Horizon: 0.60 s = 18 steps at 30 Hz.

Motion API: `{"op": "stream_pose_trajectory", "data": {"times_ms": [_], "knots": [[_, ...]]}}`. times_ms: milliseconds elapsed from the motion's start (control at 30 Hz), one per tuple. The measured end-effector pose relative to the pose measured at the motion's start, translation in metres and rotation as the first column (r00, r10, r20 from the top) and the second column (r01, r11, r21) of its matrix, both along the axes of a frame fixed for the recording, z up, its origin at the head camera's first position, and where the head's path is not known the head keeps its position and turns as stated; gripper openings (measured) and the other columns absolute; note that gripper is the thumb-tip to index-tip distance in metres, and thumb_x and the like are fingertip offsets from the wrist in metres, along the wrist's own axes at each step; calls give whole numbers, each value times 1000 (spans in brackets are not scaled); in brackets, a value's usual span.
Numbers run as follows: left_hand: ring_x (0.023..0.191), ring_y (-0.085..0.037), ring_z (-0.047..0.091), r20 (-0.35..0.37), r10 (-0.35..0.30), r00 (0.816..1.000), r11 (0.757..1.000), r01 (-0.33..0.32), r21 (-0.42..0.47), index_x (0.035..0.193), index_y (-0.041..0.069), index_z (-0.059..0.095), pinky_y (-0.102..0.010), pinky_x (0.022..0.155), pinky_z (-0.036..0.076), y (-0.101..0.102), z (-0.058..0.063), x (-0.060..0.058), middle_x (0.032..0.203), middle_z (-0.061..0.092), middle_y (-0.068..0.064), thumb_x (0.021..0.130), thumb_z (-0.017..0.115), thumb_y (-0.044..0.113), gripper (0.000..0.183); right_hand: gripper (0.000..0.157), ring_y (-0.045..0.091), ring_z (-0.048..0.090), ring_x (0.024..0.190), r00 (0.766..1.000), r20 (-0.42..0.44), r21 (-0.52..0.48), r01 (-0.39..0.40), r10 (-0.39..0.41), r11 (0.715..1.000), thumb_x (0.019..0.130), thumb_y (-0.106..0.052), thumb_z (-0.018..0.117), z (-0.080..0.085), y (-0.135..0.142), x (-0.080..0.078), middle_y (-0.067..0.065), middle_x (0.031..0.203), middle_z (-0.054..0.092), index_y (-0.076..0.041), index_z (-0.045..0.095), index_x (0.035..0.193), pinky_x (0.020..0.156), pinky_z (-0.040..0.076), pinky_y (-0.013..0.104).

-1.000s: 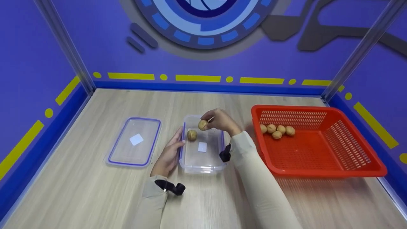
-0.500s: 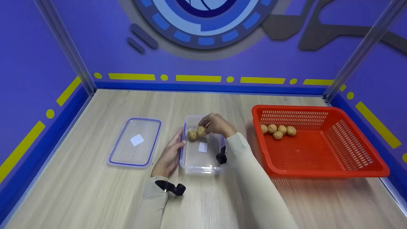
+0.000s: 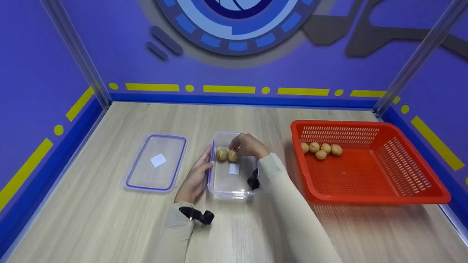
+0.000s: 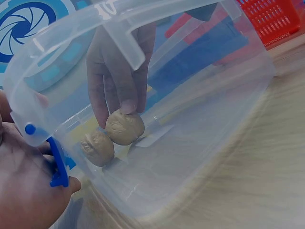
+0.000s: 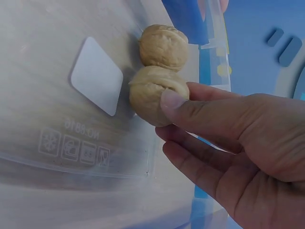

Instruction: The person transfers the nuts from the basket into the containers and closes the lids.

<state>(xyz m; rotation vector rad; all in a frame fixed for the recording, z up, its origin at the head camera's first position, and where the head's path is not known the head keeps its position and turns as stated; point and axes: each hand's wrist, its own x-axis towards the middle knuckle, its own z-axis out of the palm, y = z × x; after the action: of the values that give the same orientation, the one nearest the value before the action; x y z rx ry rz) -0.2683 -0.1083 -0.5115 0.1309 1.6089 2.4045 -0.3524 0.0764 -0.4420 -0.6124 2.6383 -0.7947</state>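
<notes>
A clear plastic food container [image 3: 234,184] with purple-blue edging stands on the table. My left hand [image 3: 194,179] rests along its left wall, fingers fairly straight and thumb at the edge; in the left wrist view that hand [image 4: 28,176] lies beside a blue clip seal. Inside the container, my right hand [image 3: 249,145] pinches a walnut [image 5: 155,95] between thumb and fingers, low by the bottom. A second walnut [image 5: 164,47] lies right against it, on the left side of the container. A white square sticker [image 5: 97,76] shows near the walnuts.
To the right stands a red plastic basket [image 3: 369,199], with several walnuts [image 3: 321,155] in its far left corner. A clear lid [image 3: 142,179] with a purple-blue seal and a white sticker lies left of the container. Purple-blue walls [image 3: 226,73] border the table.
My right hand has lowered the walnut from above the container to its bottom, beside the other walnut. The left hand has stayed at the container's left wall.
</notes>
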Motion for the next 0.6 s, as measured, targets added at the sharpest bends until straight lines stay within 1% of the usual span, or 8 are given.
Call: {"op": "stream_pose_trajectory", "data": {"times_ms": [133,233,333,467,600], "knots": [[150,-25,-9,2,-1,1000,1000,1,-3,155,12,10,-39,123,-3,0,0,-1,163,-7,-8,94,35,-1,67,37,28,66,100,1000,-11,4,-9,9,1000,72,14,63,0,0,1,16,106,72,1,71,106,89,56,36],[150,-25,-9,-2,4,1000,1000,-4,-9,155,12,10,-39,123,-4,0,0,0,163,-7,-8,94,35,-1,67,38,29,66,102,1000,-18,16,-15,15,1000,72,13,63,1,0,1,16,108,72,1,71,108,91,55,37],[150,-24,-9,-10,8,1000,1000,-8,-12,155,11,10,-39,123,-4,0,1,0,163,-7,-8,94,35,-1,67,38,30,67,102,999,-29,21,-21,22,1000,73,12,64,3,0,1,17,108,71,2,71,109,91,55,37],[149,-24,-12,-24,-8,1000,1000,9,11,155,9,8,-39,123,-6,0,0,-1,162,-9,-9,94,33,-3,67,38,31,67,102,998,-43,24,-34,35,999,74,11,65,7,0,1,18,111,71,3,69,112,91,56,37],[149,-25,-12,-20,-9,1000,1000,10,28,154,9,8,-39,123,-5,-1,-1,0,162,-10,-9,94,33,-4,67,40,31,66,105,999,-22,14,-27,27,1000,75,7,70,12,2,1,19,116,69,4,67,116,91,56,38]]}}
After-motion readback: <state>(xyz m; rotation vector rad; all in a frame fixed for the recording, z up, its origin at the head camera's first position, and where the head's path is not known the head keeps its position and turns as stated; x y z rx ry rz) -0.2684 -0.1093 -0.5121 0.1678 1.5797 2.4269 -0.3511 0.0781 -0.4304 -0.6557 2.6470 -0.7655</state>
